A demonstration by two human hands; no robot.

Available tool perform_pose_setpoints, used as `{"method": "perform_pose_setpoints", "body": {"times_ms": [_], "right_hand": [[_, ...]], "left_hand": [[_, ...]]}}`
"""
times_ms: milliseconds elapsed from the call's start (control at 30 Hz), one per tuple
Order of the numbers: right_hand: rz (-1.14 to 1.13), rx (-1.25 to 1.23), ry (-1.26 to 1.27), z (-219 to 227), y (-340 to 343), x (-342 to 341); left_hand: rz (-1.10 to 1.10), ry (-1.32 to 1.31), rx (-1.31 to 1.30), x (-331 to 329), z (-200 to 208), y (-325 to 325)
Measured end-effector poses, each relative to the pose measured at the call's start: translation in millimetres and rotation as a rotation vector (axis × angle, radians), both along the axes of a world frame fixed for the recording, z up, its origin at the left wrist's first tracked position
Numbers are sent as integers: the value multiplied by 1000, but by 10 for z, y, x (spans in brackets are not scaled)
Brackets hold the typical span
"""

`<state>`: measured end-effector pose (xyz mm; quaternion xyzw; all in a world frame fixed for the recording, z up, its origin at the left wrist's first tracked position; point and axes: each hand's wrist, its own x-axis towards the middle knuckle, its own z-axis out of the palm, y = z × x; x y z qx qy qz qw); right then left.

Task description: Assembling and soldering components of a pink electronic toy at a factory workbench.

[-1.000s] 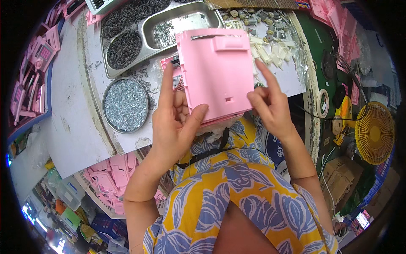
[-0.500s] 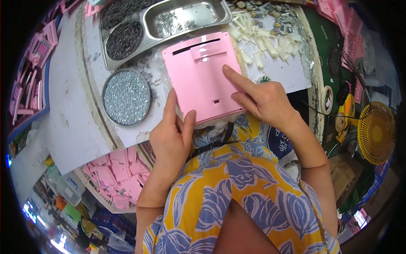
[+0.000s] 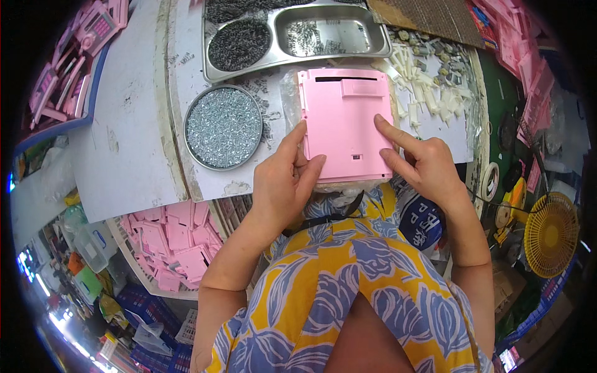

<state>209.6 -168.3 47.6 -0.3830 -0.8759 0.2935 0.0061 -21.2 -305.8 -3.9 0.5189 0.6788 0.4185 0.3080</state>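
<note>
A flat pink plastic housing (image 3: 339, 137) lies in front of me, with a dark slot along its far end, a raised bar below that and a small rectangular hole near its close end. Clear plastic wrap and a padded layer show under its edges. My left hand (image 3: 286, 171) grips its left edge, the thumb on top and the fingers along the side. At its right edge, my right hand (image 3: 426, 165) rests index finger and thumb on the top face, with the other fingers curled.
Left of the housing stands a round dish of small silvery screws (image 3: 222, 127). Behind is a metal tray (image 3: 292, 61) with dark springs. White plastic parts (image 3: 429, 93) lie to the right. A basket of pink pieces (image 3: 168, 242) sits lower left, a yellow fan (image 3: 550, 233) at right.
The whole view has shifted, so the table and housing appear farther right and lower. The housing looks straighter. Both hands stay at its edges.
</note>
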Motion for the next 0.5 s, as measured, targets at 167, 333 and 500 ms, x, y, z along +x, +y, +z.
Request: {"method": "perform_pose_setpoints", "body": {"times_ms": [167, 333, 500], "right_hand": [[67, 25, -30, 105, 46, -72], [-61, 56, 360, 256, 851, -89], [-388, -278, 1398, 974, 1560, -1251]], "left_hand": [[-23, 44, -160, -94, 149, -26], [21, 108, -73, -694, 224, 50], [5, 706, 52, -1065, 114, 68]]}}
